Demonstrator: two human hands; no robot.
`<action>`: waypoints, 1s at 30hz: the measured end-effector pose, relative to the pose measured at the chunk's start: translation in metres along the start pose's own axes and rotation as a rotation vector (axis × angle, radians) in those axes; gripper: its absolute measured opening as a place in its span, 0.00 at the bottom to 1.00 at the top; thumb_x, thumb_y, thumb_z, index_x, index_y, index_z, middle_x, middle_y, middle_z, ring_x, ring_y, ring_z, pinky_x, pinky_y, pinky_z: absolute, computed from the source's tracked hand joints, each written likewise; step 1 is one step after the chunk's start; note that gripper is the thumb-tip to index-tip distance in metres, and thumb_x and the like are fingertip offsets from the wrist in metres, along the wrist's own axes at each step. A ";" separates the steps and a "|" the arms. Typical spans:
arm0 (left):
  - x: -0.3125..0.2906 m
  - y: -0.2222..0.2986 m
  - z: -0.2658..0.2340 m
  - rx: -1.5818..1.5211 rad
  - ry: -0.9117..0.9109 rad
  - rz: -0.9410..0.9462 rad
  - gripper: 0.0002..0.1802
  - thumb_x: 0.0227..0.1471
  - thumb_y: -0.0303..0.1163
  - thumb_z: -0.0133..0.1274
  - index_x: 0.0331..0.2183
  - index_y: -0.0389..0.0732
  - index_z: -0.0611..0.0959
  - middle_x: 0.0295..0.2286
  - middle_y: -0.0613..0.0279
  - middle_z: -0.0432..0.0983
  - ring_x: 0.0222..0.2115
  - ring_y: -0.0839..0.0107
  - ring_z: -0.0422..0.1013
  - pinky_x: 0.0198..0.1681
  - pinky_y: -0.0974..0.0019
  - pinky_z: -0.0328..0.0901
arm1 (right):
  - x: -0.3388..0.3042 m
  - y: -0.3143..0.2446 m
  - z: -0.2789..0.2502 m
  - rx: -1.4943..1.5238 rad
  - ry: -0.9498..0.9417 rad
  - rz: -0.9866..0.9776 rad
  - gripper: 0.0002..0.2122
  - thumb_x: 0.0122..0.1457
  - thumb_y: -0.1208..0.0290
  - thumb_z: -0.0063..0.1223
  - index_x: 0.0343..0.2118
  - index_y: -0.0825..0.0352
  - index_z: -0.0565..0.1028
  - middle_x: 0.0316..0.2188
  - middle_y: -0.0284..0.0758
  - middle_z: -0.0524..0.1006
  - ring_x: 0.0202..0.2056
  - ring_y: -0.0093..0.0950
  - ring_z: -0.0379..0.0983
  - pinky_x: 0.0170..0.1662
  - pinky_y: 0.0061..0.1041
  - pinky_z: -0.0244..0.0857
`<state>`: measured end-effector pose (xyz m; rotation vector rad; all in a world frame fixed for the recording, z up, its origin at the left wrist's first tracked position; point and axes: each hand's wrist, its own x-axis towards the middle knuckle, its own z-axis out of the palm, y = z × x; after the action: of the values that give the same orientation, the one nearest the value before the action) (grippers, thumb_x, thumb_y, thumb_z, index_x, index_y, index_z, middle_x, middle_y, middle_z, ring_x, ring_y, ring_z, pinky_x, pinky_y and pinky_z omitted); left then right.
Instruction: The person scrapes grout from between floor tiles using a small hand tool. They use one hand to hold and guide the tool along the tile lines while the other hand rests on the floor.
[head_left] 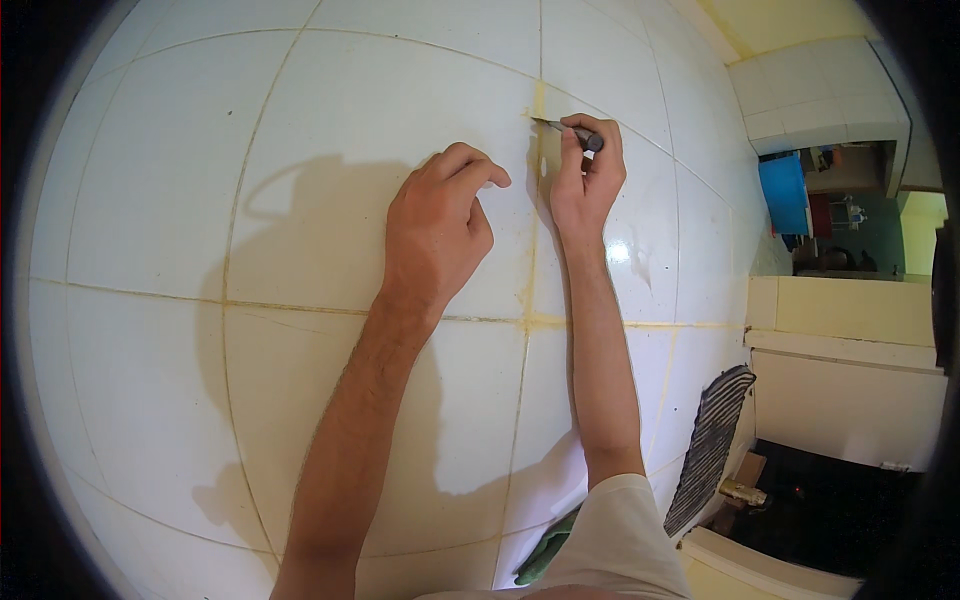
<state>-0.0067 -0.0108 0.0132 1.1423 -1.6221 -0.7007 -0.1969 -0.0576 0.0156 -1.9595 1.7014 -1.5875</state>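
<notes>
right hand [592,182] clamps pointed tool [590,141]; left hand [437,217] curls, thumb apart, over glossy tile [380,110].

No readable text, labels, brands, numbers or signs anywhere in view
</notes>
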 end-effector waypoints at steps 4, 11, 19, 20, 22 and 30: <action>0.000 0.000 0.001 -0.004 0.000 -0.006 0.26 0.45 0.05 0.43 0.38 0.39 0.86 0.39 0.58 0.81 0.41 0.60 0.82 0.42 0.61 0.76 | 0.001 0.002 0.001 0.071 0.045 -0.009 0.04 0.67 0.80 0.54 0.40 0.70 0.80 0.34 0.33 0.74 0.28 0.20 0.67 0.28 0.23 0.59; 0.000 0.000 0.000 -0.002 -0.006 -0.003 0.26 0.45 0.05 0.43 0.39 0.39 0.86 0.39 0.58 0.81 0.41 0.59 0.82 0.42 0.61 0.76 | 0.000 -0.003 0.000 -0.013 -0.019 0.048 0.06 0.69 0.77 0.55 0.40 0.70 0.83 0.32 0.33 0.75 0.27 0.21 0.68 0.29 0.24 0.60; 0.000 0.000 0.000 0.002 -0.007 0.002 0.26 0.45 0.05 0.43 0.39 0.39 0.86 0.39 0.58 0.81 0.41 0.60 0.82 0.42 0.61 0.76 | 0.001 0.004 0.000 -0.048 -0.051 0.131 0.08 0.68 0.75 0.56 0.42 0.70 0.84 0.31 0.36 0.77 0.28 0.27 0.73 0.32 0.27 0.65; 0.000 0.000 0.001 0.004 -0.010 0.002 0.25 0.45 0.05 0.43 0.38 0.39 0.86 0.39 0.58 0.81 0.41 0.60 0.82 0.42 0.61 0.76 | 0.000 0.005 -0.001 -0.072 -0.059 0.127 0.08 0.67 0.74 0.57 0.43 0.70 0.85 0.31 0.36 0.78 0.28 0.28 0.74 0.32 0.28 0.66; 0.000 0.000 0.001 0.002 -0.006 0.004 0.25 0.45 0.05 0.43 0.38 0.39 0.86 0.39 0.58 0.81 0.41 0.61 0.82 0.42 0.61 0.76 | 0.001 0.002 0.000 -0.113 -0.075 0.119 0.09 0.66 0.74 0.57 0.44 0.70 0.85 0.31 0.38 0.79 0.28 0.30 0.75 0.34 0.30 0.68; 0.000 0.000 0.001 0.013 -0.011 -0.008 0.26 0.46 0.06 0.43 0.39 0.40 0.87 0.39 0.59 0.81 0.41 0.61 0.82 0.42 0.61 0.76 | 0.001 0.001 0.003 -0.281 -0.114 0.046 0.11 0.64 0.71 0.62 0.46 0.67 0.87 0.28 0.38 0.79 0.26 0.32 0.75 0.32 0.31 0.68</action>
<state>-0.0076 -0.0107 0.0131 1.1562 -1.6346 -0.7040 -0.1958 -0.0599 0.0143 -2.0685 1.9979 -1.2518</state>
